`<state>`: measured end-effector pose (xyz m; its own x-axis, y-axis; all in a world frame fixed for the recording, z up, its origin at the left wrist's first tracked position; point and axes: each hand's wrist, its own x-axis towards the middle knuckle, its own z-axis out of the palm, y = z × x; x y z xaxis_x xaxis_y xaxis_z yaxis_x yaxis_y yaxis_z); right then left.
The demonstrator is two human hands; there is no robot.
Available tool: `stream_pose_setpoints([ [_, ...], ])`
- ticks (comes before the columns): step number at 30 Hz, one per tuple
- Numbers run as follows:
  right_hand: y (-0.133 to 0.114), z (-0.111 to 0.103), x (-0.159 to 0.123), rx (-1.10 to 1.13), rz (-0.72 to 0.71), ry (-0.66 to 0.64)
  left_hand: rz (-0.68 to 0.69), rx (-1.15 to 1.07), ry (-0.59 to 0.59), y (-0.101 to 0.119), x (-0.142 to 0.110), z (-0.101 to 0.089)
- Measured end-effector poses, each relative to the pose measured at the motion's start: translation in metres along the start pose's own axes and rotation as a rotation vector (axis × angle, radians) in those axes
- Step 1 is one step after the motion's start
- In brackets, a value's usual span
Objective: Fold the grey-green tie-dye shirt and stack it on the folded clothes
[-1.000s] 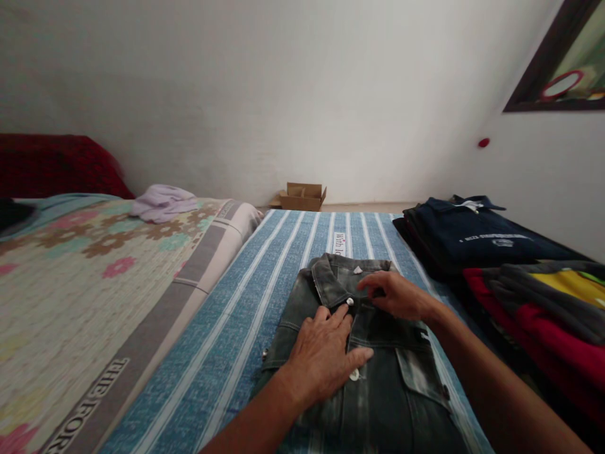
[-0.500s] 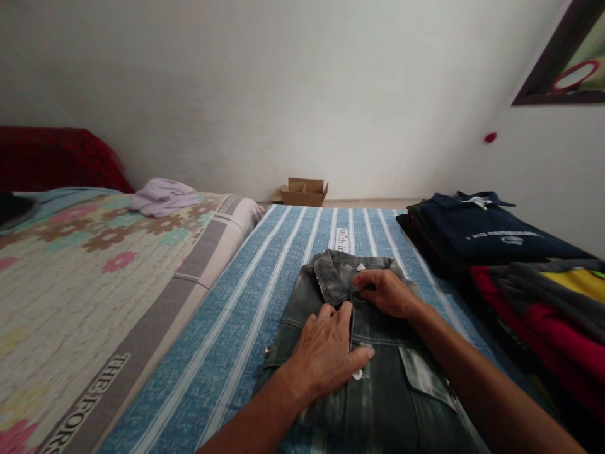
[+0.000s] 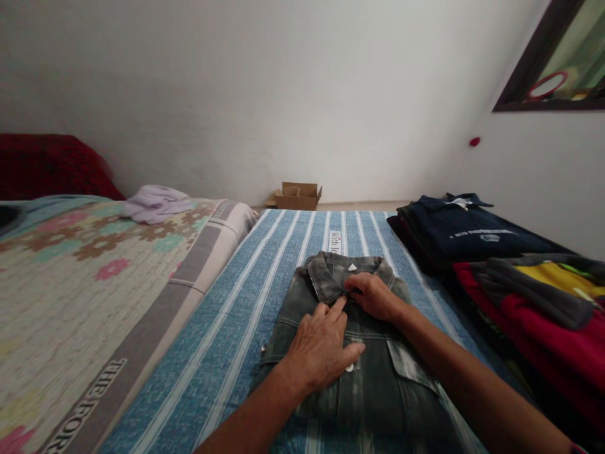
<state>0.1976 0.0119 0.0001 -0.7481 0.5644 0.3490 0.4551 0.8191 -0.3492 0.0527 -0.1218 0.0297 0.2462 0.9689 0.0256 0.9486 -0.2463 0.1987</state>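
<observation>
A folded grey-green denim jacket lies face up, its collar pointing away from me. My left hand rests on the jacket's left front with fingers stretched forward and thumb out to the side. Its index fingertip reaches the base of the collar. With fingers pinched together, my right hand grips the jacket's front edge just below the neck opening. The exact bit of cloth or button between those fingers is hidden. A pale button shows beside my left thumb.
The jacket is on a blue striped bedsheet. To the right are a stack of dark folded clothes and a red, grey and yellow pile. A flowered bed with a lilac cloth stands left. A cardboard box sits by the wall.
My right hand has shifted slightly left and down toward the collar's base, and my left fingertips now meet it there. The whole view has turned a little to the right.
</observation>
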Motion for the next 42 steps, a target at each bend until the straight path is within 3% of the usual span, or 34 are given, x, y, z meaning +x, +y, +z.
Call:
stream_pose_setpoints([
  [7, -0.013, 0.001, 0.002, -0.215, -0.01, -0.023, 0.039, 0.018, -0.002, -0.002, 0.003, 0.0],
  [12, -0.041, -0.003, -0.006, -0.342, -0.002, 0.023, 0.039, -0.001, -0.008, -0.003, 0.004, -0.001],
  [17, -0.059, 0.006, -0.019, -0.33, 0.098, 0.003, 0.034, -0.003, -0.017, -0.003, 0.002, -0.003],
  [25, -0.052, 0.018, -0.018, -0.291, 0.167, 0.035, 0.042, 0.033, -0.011, -0.007, 0.006, 0.001],
  [30, -0.062, 0.008, -0.024, -0.309, 0.186, 0.087, 0.023, 0.01, -0.036, -0.005, 0.006, -0.005],
  [35, -0.056, -0.008, -0.034, -0.359, 0.328, 0.177, 0.02, 0.035, -0.043, -0.005, 0.005, -0.008],
  [42, -0.047, -0.007, -0.049, -0.378, 0.42, 0.118, 0.003, 0.042, -0.05, -0.007, 0.006, -0.002],
])
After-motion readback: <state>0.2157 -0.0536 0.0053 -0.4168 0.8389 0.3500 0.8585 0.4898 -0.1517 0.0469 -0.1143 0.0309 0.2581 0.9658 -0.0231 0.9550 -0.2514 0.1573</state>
